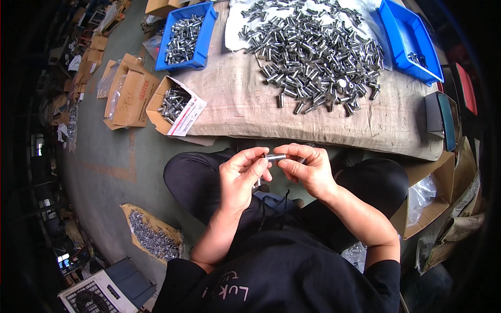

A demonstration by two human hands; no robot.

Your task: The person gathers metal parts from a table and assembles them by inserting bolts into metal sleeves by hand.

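Observation:
A small shiny metal pin with a flanged end (276, 156) lies level between my two hands, above my lap. My left hand (241, 175) pinches its flanged end between thumb and fingers. A second metal piece (257, 182) shows below that thumb, tucked in the same hand. At the pin's other end, the thumb and forefinger of my right hand (310, 169) are closed around its tip. Something dark and metallic shows between the right fingers, too small to make out. Ahead, a big heap of similar metal pins (313, 52) covers part of the cloth-covered table (235, 112).
A blue bin (209, 36) of pins stands at the table's left, above an open carton (156, 107) of pins. Another blue bin (404, 31) at the right holds a few dark parts. Cardboard boxes (133, 96) stand left; small parts lie on a floor sheet (136, 237).

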